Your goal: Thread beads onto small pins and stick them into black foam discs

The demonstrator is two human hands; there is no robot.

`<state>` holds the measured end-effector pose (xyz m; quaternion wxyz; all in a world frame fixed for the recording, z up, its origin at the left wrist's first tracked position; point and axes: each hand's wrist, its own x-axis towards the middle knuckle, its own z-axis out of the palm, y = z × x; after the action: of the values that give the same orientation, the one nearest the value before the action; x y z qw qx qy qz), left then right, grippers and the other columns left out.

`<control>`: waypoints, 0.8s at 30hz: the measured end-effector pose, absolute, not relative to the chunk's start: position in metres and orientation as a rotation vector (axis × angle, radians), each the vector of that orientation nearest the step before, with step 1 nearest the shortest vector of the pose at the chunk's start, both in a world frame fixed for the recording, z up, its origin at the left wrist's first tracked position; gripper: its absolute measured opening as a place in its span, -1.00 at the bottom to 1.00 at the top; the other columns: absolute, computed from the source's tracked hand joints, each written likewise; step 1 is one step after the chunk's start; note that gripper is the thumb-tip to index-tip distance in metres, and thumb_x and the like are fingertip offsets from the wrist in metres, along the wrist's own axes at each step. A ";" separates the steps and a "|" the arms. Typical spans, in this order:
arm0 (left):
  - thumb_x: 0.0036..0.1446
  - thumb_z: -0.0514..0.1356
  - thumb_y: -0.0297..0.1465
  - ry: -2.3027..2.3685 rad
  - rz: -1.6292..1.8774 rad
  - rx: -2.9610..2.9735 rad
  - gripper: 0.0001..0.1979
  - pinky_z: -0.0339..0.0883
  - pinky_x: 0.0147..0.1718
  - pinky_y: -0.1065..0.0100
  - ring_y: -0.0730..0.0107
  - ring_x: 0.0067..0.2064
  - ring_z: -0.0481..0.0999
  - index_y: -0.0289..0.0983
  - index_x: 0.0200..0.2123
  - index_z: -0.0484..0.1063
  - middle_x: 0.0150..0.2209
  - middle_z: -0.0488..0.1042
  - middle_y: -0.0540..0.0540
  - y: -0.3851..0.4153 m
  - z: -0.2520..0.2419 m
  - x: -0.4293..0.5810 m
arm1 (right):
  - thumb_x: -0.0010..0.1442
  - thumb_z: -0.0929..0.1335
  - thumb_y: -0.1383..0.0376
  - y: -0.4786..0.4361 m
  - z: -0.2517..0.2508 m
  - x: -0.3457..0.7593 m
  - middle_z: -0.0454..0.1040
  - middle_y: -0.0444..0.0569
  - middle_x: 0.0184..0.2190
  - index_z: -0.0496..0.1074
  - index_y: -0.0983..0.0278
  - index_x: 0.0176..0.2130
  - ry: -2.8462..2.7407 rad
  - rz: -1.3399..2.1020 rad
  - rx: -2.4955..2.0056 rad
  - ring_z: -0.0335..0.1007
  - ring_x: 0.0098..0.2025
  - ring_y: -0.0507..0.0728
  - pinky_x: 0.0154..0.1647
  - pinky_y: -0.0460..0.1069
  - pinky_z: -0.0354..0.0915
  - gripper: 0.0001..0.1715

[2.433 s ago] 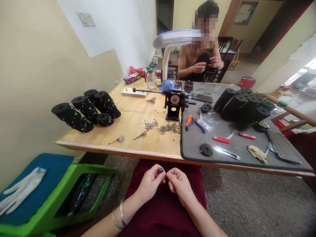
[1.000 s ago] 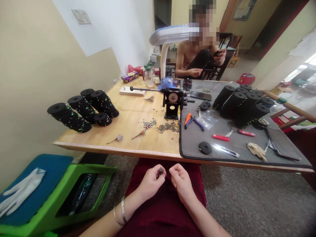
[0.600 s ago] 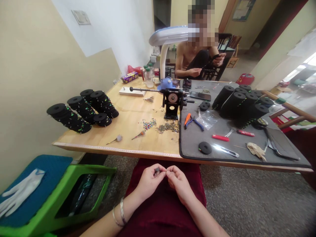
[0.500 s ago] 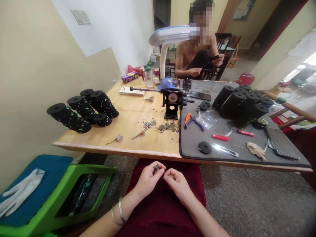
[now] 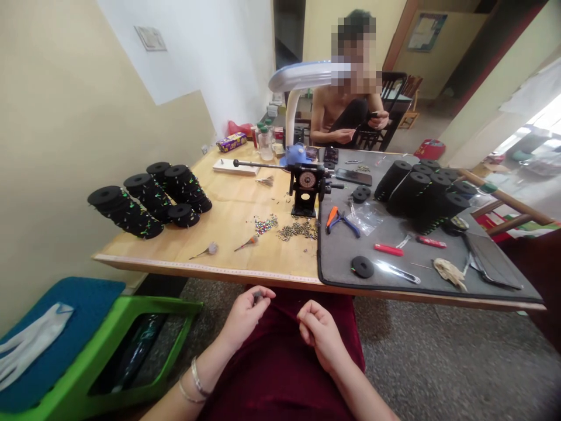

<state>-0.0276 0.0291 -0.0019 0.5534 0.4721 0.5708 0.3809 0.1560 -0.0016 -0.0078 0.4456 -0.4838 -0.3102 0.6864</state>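
Daylight enters from the washed-out opening [image 5: 547, 120] at the far right, leaving the floor [image 5: 407, 356] dim, a white glare on the shiny tool [image 5: 398, 271], soft detail around the left hand [image 5: 246, 311], stretched edges, and coarse pixelation over the co-worker's head [image 5: 355, 44]

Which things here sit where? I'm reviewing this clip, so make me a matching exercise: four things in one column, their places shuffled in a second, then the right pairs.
Things
1. Small grey item
2. Pliers
3. White glove
4. Multicoloured pieces

Places
A. On a blue pad atop the green stool
B. On the wooden tabletop, off the grey mat
C. On the grey mat, beside a clear plastic bag
D. In the grip of the left hand

Right pairs: 1-D, 2-C, 3-A, 4-B
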 end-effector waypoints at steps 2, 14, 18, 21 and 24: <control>-0.03 0.24 -0.33 1.316 0.803 1.132 -0.81 -0.02 -0.60 0.48 0.55 -0.60 0.11 -0.32 -0.34 0.49 -0.65 0.13 0.16 0.024 -0.002 -0.023 | 0.02 0.36 0.20 -0.002 -0.006 0.155 0.22 -0.30 -0.78 0.27 0.27 -0.48 -0.754 1.747 -1.180 -0.08 -0.75 -0.11 -0.71 -0.15 -0.25 -0.78; 0.03 0.21 -0.24 1.249 0.788 1.240 -0.76 0.06 -0.56 0.47 0.53 -0.58 0.18 -0.32 -0.52 0.41 -0.63 0.30 0.08 0.027 0.019 -0.002 | 0.08 0.38 -0.02 0.002 -0.009 0.161 0.54 0.02 -0.50 0.42 0.35 -0.35 -0.862 1.858 -1.115 0.42 -0.51 0.05 -0.63 -0.15 0.15 -0.54; 0.04 0.20 -0.27 1.259 0.823 1.323 -0.77 0.16 -0.48 0.44 0.45 -0.52 0.30 -0.32 -0.52 0.41 -0.59 0.40 0.01 0.026 0.020 -0.002 | 0.05 0.42 0.01 0.010 -0.003 0.163 0.54 0.05 -0.30 0.44 0.31 -0.19 -0.831 1.848 -1.056 0.47 -0.25 0.15 -0.38 -0.03 0.35 -0.53; 0.08 0.16 -0.28 1.241 0.829 1.372 -0.77 0.19 -0.46 0.43 0.43 -0.52 0.35 -0.31 -0.52 0.38 -0.60 0.44 -0.01 0.025 0.022 0.000 | 0.05 0.42 0.04 0.016 0.001 0.160 0.52 -0.02 -0.42 0.41 0.31 -0.22 -0.878 1.889 -1.020 0.46 -0.36 0.10 -0.38 -0.01 0.35 -0.57; 0.10 0.14 -0.29 1.267 0.817 1.492 -0.76 0.16 -0.49 0.44 0.44 -0.54 0.33 -0.31 -0.52 0.40 -0.61 0.44 0.00 0.027 0.025 0.000 | 0.08 0.39 0.04 0.020 0.002 0.156 0.44 -0.16 -0.61 0.36 0.31 -0.29 -1.035 1.815 -1.077 0.30 -0.60 -0.02 -0.54 -0.10 0.21 -0.62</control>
<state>-0.0005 0.0275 0.0246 0.4886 0.6138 0.5211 0.3361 0.1560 0.0204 0.0020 0.3853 -0.4229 -0.4061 0.7126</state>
